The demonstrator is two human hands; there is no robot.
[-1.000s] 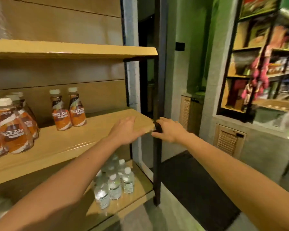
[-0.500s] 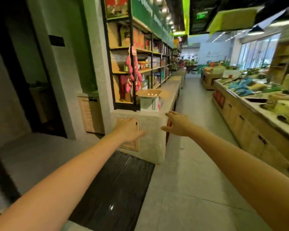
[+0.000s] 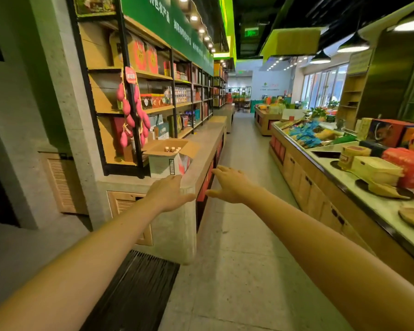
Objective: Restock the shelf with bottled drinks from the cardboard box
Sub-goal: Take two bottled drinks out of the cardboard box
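Note:
An open cardboard box (image 3: pixel 164 163) stands on the near end of a grey stone counter (image 3: pixel 201 139), its flaps spread. A few bottle caps (image 3: pixel 172 149) show inside it. My left hand (image 3: pixel 169 193) is stretched out below and in front of the box, fingers apart, holding nothing. My right hand (image 3: pixel 230 183) reaches forward to the right of the counter's corner, also empty with spread fingers. Neither hand touches the box. The shelf with the coffee bottles is out of view.
Black-framed wooden shelves (image 3: pixel 153 96) with packaged goods line the left wall above the counter. A display counter (image 3: pixel 344 177) with boxes runs along the right. A tiled aisle (image 3: pixel 244 235) lies between them. A dark floor mat (image 3: pixel 134 287) sits at lower left.
My view has swung right, away from the drinks shelf and onto the aisle. The box has come closer, and both empty hands now reach toward it.

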